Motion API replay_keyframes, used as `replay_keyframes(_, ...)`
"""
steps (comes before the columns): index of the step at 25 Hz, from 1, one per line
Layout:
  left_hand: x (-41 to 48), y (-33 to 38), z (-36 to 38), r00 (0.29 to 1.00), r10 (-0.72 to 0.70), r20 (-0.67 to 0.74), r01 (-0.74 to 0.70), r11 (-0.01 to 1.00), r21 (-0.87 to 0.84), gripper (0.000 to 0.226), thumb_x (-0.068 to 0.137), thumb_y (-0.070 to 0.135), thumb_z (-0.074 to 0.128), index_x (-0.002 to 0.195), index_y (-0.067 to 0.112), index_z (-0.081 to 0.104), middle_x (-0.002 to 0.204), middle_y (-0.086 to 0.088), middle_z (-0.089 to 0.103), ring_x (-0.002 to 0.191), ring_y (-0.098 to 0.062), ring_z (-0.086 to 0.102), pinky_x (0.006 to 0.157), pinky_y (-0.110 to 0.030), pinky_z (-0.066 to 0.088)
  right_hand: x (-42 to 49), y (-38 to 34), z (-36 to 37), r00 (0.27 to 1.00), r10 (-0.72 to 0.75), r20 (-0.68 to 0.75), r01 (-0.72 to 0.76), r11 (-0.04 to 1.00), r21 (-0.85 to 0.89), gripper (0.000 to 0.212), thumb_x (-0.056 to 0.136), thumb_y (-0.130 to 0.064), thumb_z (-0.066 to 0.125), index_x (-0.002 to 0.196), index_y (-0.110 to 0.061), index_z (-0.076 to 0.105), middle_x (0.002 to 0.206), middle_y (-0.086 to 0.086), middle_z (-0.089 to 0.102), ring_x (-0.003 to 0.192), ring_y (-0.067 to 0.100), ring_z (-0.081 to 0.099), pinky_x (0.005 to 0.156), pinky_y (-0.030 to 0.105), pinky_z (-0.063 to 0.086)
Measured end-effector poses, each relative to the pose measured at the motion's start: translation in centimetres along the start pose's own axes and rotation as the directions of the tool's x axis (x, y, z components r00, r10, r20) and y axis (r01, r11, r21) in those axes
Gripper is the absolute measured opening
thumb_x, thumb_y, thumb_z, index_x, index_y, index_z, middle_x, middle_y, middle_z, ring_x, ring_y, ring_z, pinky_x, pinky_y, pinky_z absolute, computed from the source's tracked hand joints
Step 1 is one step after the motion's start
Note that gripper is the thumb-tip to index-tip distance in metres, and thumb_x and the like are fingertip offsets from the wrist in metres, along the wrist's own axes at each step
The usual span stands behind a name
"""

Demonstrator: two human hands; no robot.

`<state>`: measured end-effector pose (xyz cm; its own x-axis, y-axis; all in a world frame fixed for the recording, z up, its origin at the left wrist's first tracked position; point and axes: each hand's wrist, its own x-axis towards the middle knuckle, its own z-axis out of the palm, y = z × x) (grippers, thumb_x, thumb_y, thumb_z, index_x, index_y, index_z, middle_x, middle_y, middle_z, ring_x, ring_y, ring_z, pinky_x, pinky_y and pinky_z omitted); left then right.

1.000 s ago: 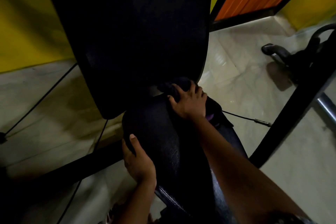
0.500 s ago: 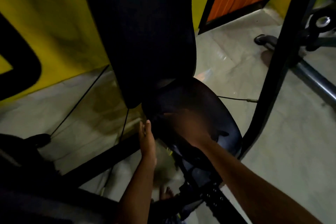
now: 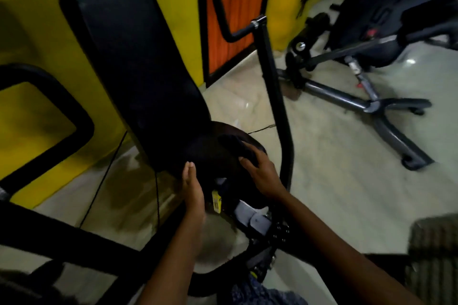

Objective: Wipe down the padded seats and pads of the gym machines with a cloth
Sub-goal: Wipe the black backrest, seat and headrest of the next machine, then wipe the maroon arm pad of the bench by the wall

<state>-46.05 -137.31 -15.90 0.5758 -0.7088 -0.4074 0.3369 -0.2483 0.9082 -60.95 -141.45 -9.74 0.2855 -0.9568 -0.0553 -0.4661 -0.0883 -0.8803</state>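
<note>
Back pad (image 3: 138,69): the head is pulling back, so the whole pad is coming into view; a second ago only its lower part was filling the frame.
Seat (image 3: 223,166): sitting just below the back pad, between the two hands. The wiping has been crossing it from the rear, by the back pad, towards its right edge.
Right hand (image 3: 262,176): now working at the seat's right edge. Its fingers are curling over the cloth and pressing it onto the padding.
Left hand (image 3: 193,188): no longer gripping the seat's front edge. It is resting side-on against the seat's left side, fingers straight and pressed together.
Cloth (image 3: 235,146): lying bunched on the seat under the right fingers.
Meaning: the seat pass is probably finishing, and the back pad is likely coming next.
Hidden: seat, cloth and back pad are all dark and blending together, so the cloth's outline is staying uncertain. Whether the seat is fully wiped cannot be told. The seat's underside is showing only in part, and motion blur is softening the edges.
</note>
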Motion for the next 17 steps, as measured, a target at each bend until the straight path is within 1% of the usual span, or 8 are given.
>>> replay_keyframes(2, -4.1, 0.9, 0.4, 0.995, 0.016, 0.103, -0.014, 1.0, -0.021, 0.047, 0.101, 0.032, 0.032, 0.145, 0.016, 0.03, 0.15, -0.005, 0.034, 0.138, -0.022, 0.032, 0.107, -0.03, 0.026, -4.8, -0.8, -1.7, 0.99, 0.055, -0.127, -0.044, 0.995, 0.085, 0.042, 0.094, -0.013, 0.054, 0.135, -0.014, 0.047, 0.131, 0.008, 0.054, 0.122, 0.02, 0.049, 0.083, 0.012, 0.033)
replay_keyframes(5, -8.9, 1.6, 2.3, 0.961, 0.04, 0.273, -0.039, 0.999, -0.009, 0.044, 0.101, 0.026, 0.034, 0.144, 0.015, 0.032, 0.15, -0.005, 0.034, 0.138, -0.021, 0.032, 0.109, -0.03, 0.025, -11.0, -1.6, -4.9, 0.94, 0.152, -0.306, -0.093, 0.976, 0.198, 0.039, 0.094, -0.014, 0.054, 0.133, -0.014, 0.049, 0.127, 0.006, 0.057, 0.118, 0.02, 0.052, 0.082, 0.015, 0.035)
replay_keyframes(8, -12.5, 1.0, 6.1, 0.884, 0.027, 0.467, -0.044, 0.999, 0.025, 0.046, 0.102, 0.024, 0.031, 0.146, 0.012, 0.027, 0.152, -0.003, 0.029, 0.141, -0.019, 0.027, 0.114, -0.032, 0.02, -16.7, -1.2, -9.0, 0.869, 0.221, -0.443, -0.108, 0.958, 0.265, 0.038, 0.093, -0.022, 0.055, 0.131, -0.02, 0.05, 0.121, 0.002, 0.06, 0.112, 0.02, 0.056, 0.087, 0.025, 0.042)
replay_keyframes(10, -15.6, 0.2, 9.3, 0.816, 0.004, 0.578, -0.053, 0.996, 0.066, 0.05, 0.1, 0.033, 0.034, 0.146, 0.016, 0.028, 0.151, 0.005, 0.029, 0.14, -0.013, 0.027, 0.116, -0.031, 0.018, -20.5, 0.1, -11.8, 0.788, 0.265, -0.556, -0.111, 0.949, 0.295, 0.045, 0.085, -0.039, 0.056, 0.129, -0.029, 0.051, 0.122, 0.002, 0.062, 0.112, 0.023, 0.059, 0.096, 0.039, 0.046)
replay_keyframes(12, -19.6, -0.7, 12.6, 0.731, -0.032, 0.682, -0.066, 0.991, 0.118, 0.051, 0.1, 0.037, 0.034, 0.147, 0.018, 0.029, 0.15, 0.007, 0.03, 0.139, -0.011, 0.027, 0.117, -0.032, 0.017, -24.3, 1.5, -14.8, 0.691, 0.298, -0.659, -0.115, 0.945, 0.307, 0.049, 0.08, -0.046, 0.055, 0.128, -0.033, 0.051, 0.122, 0.003, 0.063, 0.112, 0.022, 0.06, 0.099, 0.045, 0.045)
replay_keyframes(14, -23.8, -1.9, 15.6, 0.649, -0.061, 0.759, -0.071, 0.988, 0.14, 0.051, 0.1, 0.035, 0.035, 0.147, 0.017, 0.028, 0.152, 0.003, 0.029, 0.14, -0.015, 0.027, 0.117, -0.033, 0.019, -27.6, 2.1, -17.9, 0.579, 0.34, -0.741, -0.138, 0.937, 0.322, 0.047, 0.086, -0.037, 0.057, 0.131, -0.025, 0.051, 0.126, 0.004, 0.061, 0.116, 0.022, 0.057, 0.102, 0.044, 0.043)
replay_keyframes(15, -25.8, -2.3, 16.9, 0.611, -0.059, 0.79, -0.077, 0.988, 0.134, 0.05, 0.101, 0.032, 0.035, 0.147, 0.016, 0.027, 0.152, 0.002, 0.029, 0.14, -0.015, 0.028, 0.115, -0.029, 0.019, -29.1, 2.7, -19.4, 0.526, 0.365, -0.768, -0.155, 0.929, 0.336, 0.045, 0.09, -0.032, 0.057, 0.133, -0.022, 0.05, 0.129, 0.004, 0.059, 0.118, 0.021, 0.055, 0.103, 0.042, 0.041)
replay_keyframes(17, -30.6, -3.2, 19.8, 0.516, -0.053, 0.855, -0.119, 0.984, 0.133, 0.048, 0.101, 0.029, 0.035, 0.147, 0.017, 0.026, 0.151, 0.003, 0.031, 0.14, -0.013, 0.027, 0.109, -0.024, 0.019, -32.4, 4.3, -22.6, 0.425, 0.4, -0.812, -0.173, 0.916, 0.361, 0.044, 0.093, -0.029, 0.055, 0.135, -0.023, 0.048, 0.131, 0.001, 0.057, 0.12, 0.02, 0.052, 0.104, 0.04, 0.04)
